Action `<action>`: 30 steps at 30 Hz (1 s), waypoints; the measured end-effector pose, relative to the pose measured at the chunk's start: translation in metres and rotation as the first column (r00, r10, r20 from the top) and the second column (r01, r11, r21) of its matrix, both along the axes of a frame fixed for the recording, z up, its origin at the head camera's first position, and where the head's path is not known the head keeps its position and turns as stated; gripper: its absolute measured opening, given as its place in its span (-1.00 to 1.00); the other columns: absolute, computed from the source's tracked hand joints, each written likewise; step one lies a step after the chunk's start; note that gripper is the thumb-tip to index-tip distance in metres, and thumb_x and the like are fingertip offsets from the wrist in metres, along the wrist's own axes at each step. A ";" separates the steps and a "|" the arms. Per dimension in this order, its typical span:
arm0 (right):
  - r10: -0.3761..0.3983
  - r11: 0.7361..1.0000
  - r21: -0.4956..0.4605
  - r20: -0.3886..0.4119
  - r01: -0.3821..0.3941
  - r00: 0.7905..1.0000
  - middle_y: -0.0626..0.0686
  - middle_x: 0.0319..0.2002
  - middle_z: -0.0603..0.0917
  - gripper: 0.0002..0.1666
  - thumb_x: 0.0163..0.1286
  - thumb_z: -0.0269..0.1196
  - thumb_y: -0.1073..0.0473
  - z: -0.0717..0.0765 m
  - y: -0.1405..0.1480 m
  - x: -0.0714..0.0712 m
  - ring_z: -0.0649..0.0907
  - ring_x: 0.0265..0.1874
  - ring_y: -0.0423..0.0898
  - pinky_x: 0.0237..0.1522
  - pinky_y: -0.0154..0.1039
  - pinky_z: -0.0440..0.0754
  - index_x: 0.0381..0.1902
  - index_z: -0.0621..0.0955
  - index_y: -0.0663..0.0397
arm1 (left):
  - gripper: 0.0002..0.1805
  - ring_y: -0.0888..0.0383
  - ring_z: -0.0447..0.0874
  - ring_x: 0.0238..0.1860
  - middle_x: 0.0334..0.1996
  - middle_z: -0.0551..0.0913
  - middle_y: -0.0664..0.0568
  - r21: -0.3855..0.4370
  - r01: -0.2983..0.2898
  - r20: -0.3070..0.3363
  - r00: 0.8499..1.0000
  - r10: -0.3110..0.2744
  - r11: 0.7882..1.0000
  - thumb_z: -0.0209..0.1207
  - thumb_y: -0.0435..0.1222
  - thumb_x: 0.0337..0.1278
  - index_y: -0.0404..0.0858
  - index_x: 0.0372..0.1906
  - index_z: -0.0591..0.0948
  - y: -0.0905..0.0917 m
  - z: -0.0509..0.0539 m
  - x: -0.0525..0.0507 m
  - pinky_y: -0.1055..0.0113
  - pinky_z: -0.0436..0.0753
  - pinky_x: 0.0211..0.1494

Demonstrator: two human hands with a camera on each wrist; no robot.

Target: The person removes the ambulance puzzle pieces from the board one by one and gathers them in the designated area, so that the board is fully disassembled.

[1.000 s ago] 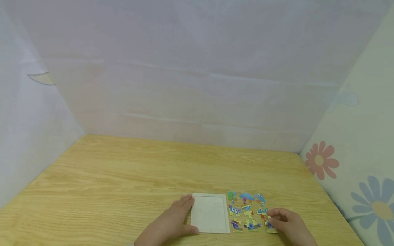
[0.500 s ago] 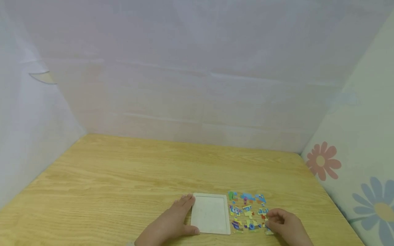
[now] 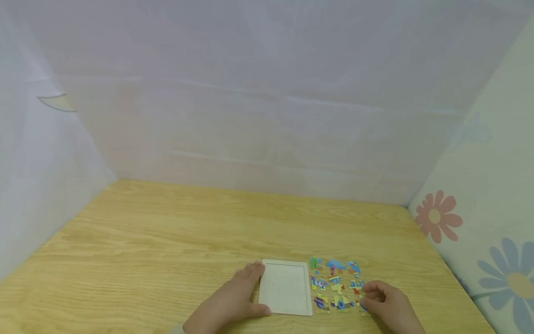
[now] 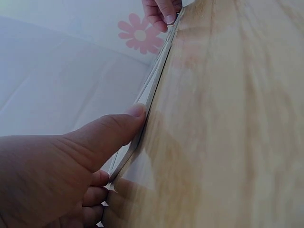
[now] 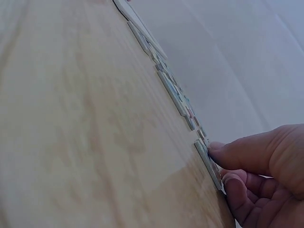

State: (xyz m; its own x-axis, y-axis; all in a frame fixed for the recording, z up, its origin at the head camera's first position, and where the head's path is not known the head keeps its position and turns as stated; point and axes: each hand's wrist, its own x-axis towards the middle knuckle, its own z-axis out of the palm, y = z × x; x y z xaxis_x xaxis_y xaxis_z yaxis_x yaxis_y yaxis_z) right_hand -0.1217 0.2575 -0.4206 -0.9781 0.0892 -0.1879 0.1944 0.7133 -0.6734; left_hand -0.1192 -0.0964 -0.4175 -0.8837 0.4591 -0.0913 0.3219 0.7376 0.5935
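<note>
A shallow pale puzzle tray (image 3: 285,287) lies flat on the table with nothing in its recess. My left hand (image 3: 235,297) rests at its left side, fingers along the left edge and the thumb on the near left corner. Colourful jigsaw pieces (image 3: 337,290) lie in rows just right of the tray, apart from one another. At the near right of these rows my right hand (image 3: 390,304) pinches a jigsaw piece (image 5: 208,165) between thumb and curled fingers. That piece is low at the table and mostly covered by the fingers in the head view.
The wooden table (image 3: 167,241) extends beyond the tray and pieces to a pale cloth wall (image 3: 267,116) at the back. A right-hand cloth wall carries a pink flower (image 3: 435,216) and a blue flower (image 3: 515,278).
My right hand has shifted slightly left with its jigsaw piece, nearer the neighbouring pieces, then stayed almost still. The left hand and tray keep their places.
</note>
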 end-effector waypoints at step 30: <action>-0.039 0.996 -0.079 -0.055 0.035 0.998 -0.02 -0.30 0.65 -0.64 0.30 0.21 0.02 0.020 -0.002 -0.001 0.56 -0.37 -0.19 -0.37 -0.36 0.56 -0.08 0.59 0.16 | 0.05 -0.18 0.06 0.40 0.40 0.14 -0.15 0.092 -0.040 0.048 0.998 0.035 0.995 0.26 0.21 -0.16 -0.26 0.39 0.14 -0.004 0.001 -0.001 -0.17 0.15 0.36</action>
